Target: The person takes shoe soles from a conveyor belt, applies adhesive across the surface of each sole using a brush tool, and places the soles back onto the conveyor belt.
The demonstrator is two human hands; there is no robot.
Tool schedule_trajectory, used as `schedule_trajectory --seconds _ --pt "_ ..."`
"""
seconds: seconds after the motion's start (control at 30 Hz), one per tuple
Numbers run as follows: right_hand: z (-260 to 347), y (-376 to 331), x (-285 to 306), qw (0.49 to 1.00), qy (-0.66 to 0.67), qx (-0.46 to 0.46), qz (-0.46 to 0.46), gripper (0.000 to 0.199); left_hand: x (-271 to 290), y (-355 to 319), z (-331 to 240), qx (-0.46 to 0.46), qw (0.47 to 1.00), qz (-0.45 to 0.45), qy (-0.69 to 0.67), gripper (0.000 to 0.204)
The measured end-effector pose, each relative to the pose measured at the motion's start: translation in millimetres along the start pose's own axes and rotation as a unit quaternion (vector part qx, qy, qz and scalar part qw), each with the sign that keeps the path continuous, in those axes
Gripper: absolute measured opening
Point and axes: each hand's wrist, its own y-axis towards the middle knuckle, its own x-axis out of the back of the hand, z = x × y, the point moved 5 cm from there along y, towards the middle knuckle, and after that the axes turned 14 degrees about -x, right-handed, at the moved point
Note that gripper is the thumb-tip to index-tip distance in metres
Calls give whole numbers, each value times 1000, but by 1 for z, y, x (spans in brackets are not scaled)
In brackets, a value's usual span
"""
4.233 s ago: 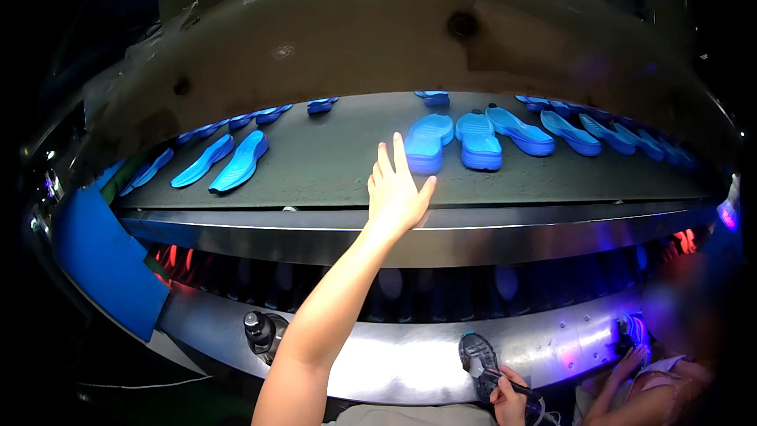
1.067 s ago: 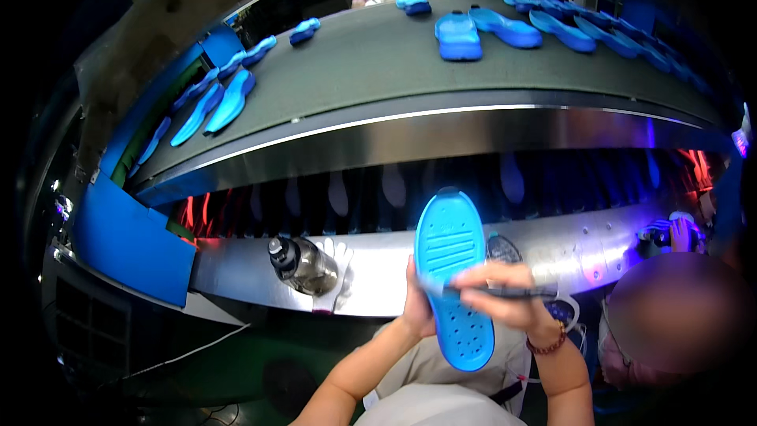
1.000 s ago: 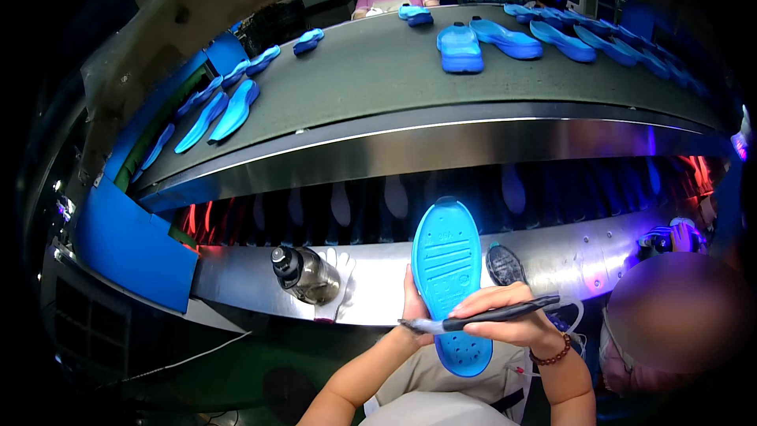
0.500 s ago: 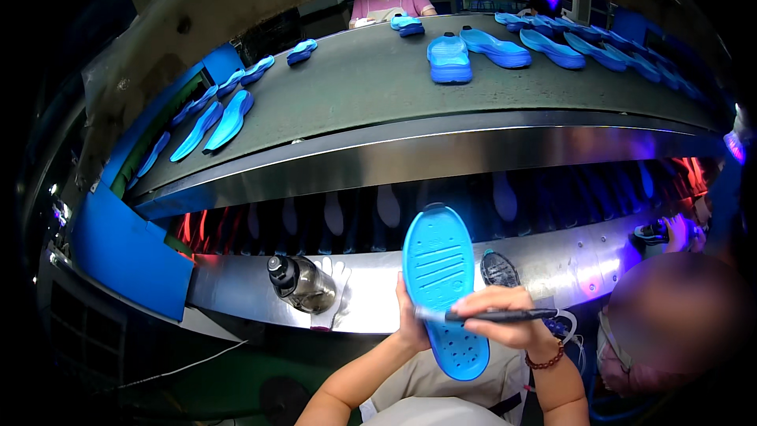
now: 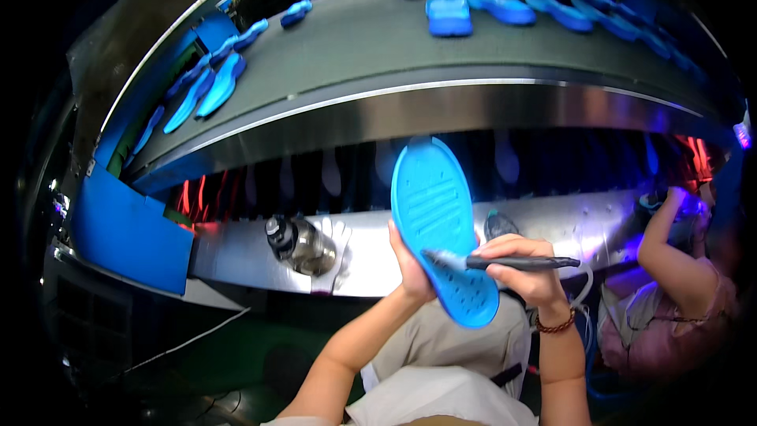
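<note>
With fingers of right hand (image 5: 538,276), gripped slim black brush (image 5: 520,263) | leftward, in left hand (image 5: 413,276), gripped blue moulded sole (image 5: 430,197), long axis far-left.

glare whitens the metal ledge (image 5: 374,256), violet light tints its right, and dark edges bend.

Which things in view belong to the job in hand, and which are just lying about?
In the job:
Blue sole, in the left hand
Black-handled brush, in the right hand
Probably the other blue soles on the belt

Apparently lying about:
Black-capped bottle
White glove beside it
</note>
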Motion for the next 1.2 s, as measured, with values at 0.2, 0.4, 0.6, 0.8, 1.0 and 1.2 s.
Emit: schedule_trajectory --seconds 0.2,0.4,0.6,0.8,1.0,1.2 --pt "3 -2 8 999 -29 25 -20 22 -11 13 -14 -80 995 44 -35 104" --pt "4 -17 0 990 -39 57 120 22 -4 20 -34 -150 988 26 -28 103" --pt "5 -13 1 988 -103 43 107 21 -7 32 -43 -154 988 11 -13 102" --pt "-3 -19 7 996 -80 29 15 22 -14 24 -50 -154 988 6 5 103" --pt "-19 -31 -1 993 69 -69 65 24 -7 6 -42 -126 992 -8 -12 104" --pt "-2 -33 -4 990 56 2 133 22 -17 15 -49 -127 992 21 13 103"
